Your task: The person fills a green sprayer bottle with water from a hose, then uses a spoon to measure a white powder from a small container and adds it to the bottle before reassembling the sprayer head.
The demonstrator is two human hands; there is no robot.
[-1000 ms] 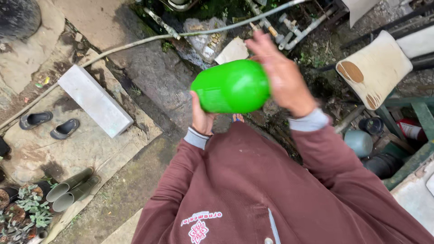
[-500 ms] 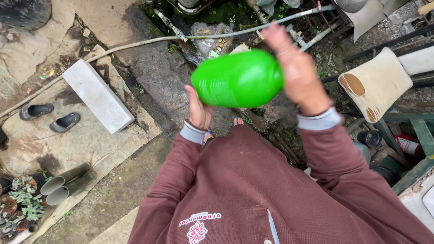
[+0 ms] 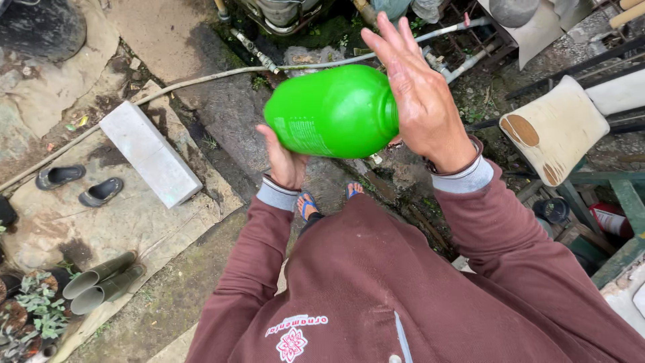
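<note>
The person holds a bright green plastic bottle [image 3: 329, 112] on its side at chest height, above wet stone ground. Left hand [image 3: 282, 160] cups the bottle's base end from below, fingers curled against it. Right hand [image 3: 420, 101] lies flat against the neck end, palm pressed on, fingers spread and pointing far; the cap is hidden under the palm. Both sleeves are maroon with grey cuffs. Blue sandals [image 3: 308, 205] show below the bottle. Left: a grey concrete block [image 3: 150, 153], a pair of dark slippers [image 3: 79, 184], green rubber boots [image 3: 104, 282] near. A pale hose [image 3: 201, 79] runs across far ground. Right: a worn cream stool seat [image 3: 554, 131].
</note>
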